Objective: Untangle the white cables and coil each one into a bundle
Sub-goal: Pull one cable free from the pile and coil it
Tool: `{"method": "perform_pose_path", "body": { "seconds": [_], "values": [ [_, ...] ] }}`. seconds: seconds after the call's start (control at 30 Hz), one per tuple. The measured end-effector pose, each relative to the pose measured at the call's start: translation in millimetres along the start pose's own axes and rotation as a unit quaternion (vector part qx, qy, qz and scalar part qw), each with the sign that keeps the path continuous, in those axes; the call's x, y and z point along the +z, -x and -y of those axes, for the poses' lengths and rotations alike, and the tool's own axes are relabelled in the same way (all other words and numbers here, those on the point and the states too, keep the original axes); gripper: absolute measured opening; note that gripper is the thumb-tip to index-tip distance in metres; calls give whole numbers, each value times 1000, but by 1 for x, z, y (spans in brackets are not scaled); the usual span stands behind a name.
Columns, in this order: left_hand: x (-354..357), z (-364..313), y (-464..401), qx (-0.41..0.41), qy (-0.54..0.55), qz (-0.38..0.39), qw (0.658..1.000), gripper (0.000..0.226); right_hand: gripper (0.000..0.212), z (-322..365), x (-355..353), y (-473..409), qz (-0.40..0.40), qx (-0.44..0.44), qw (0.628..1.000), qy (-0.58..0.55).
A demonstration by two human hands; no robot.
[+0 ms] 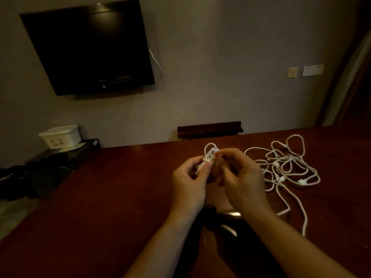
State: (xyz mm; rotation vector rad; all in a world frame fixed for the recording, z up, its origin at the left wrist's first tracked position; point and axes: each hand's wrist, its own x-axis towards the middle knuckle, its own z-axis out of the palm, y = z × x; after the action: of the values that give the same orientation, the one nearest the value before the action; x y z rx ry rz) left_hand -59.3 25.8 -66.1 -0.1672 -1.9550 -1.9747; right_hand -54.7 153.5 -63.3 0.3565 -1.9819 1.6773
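A small coiled white cable bundle (209, 157), raised above the dark red wooden table (112, 187), is pinched by left hand (189, 183) and right hand (241, 177); slackened fingers would likely let it uncoil.

I count one small coiled white cable bundle (209, 155) held between two hands, and one loose tangle of white cables (289, 165) beside it on the reddish-brown tabletop (100, 197).
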Motion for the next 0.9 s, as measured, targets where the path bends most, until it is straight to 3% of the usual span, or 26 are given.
{"method": "perform_pose_path", "body": {
  "seconds": [0.13,0.23,0.53,0.7,0.9],
  "values": [
    [-3,2,-1,56,-47,-47,996,24,29,-2,-2,-5,-16,15,1000,0],
    [-3,2,0,100,-72,-39,992,25,24,-3,-3,-4,0,10,999,34],
    [-1,-1,1,145,-44,-37,988,21,25,0,-1,-2,-41,-29,998,38],
    [-2,-4,3,157,-40,-43,986,25,33,1,-6,-3,-6,-6,1000,8],
    [-2,-4,6,155,-34,-72,985,26,29,2,1,1,-22,-35,998,51]
  ]
}}
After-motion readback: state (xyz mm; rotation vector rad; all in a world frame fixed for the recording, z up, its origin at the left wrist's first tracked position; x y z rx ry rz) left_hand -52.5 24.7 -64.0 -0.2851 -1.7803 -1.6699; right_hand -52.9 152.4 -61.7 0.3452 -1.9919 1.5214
